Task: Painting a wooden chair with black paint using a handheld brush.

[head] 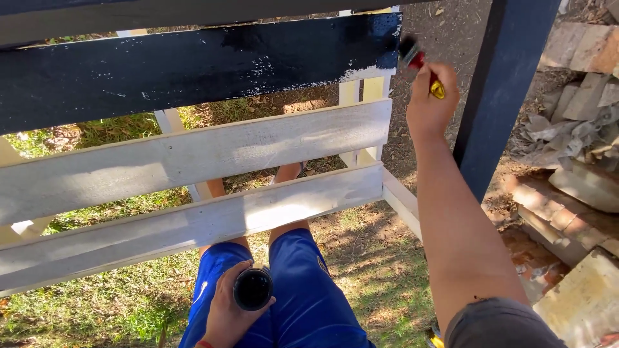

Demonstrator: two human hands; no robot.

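My right hand [431, 102] is raised and grips a paintbrush [418, 63] with a red and yellow handle. Its dark bristles touch the right end of the upper plank [193, 67], which is coated in glossy black paint, with a thin white strip left at its lower right corner. Below it run two white planks [193, 154] of the same wooden frame. My left hand [225, 309] rests on my lap over blue shorts and holds a small round can of black paint [253, 289], open side up.
A dark blue post [503, 90] leans just right of my right arm. Stacked bricks and rubble [567, 193] lie at the far right. Grass and bare dirt [361, 258] show under the frame, and my bare legs pass beneath the lowest plank.
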